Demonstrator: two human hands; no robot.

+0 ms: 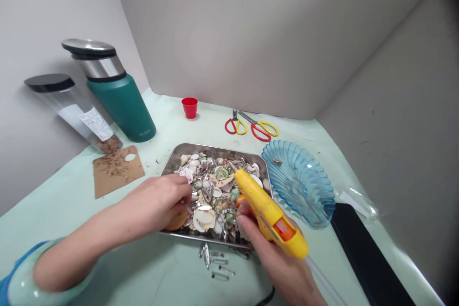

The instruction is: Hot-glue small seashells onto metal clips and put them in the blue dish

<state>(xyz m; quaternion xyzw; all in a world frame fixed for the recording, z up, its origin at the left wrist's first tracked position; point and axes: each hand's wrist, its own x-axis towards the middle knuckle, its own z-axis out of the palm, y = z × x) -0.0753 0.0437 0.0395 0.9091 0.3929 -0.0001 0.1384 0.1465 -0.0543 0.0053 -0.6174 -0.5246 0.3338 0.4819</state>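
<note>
My right hand [267, 248] is wrapped round a yellow hot glue gun [263, 203], its orange trigger partly under my fingers. The nozzle points up and left over a metal tray [263, 158] filled with seashells [217, 192]. Over the tray's left side, my left hand [161, 201] has its fingers curled together, and what they hold, if anything, is hidden. A white shell with pink marks [185, 175] shows just beyond those fingers. Beneath them lies an orange shell [177, 221]. Several safety pins [219, 262] lie in front of the tray.
A blue shell-shaped dish [297, 179] stands right of the tray, near a black flat object [366, 253]. Behind are scissors [263, 126], small snips [235, 123] and a red cup [190, 108]. Leftward stand a green bottle [120, 105], a clear jar [77, 112] and a brown board [116, 177].
</note>
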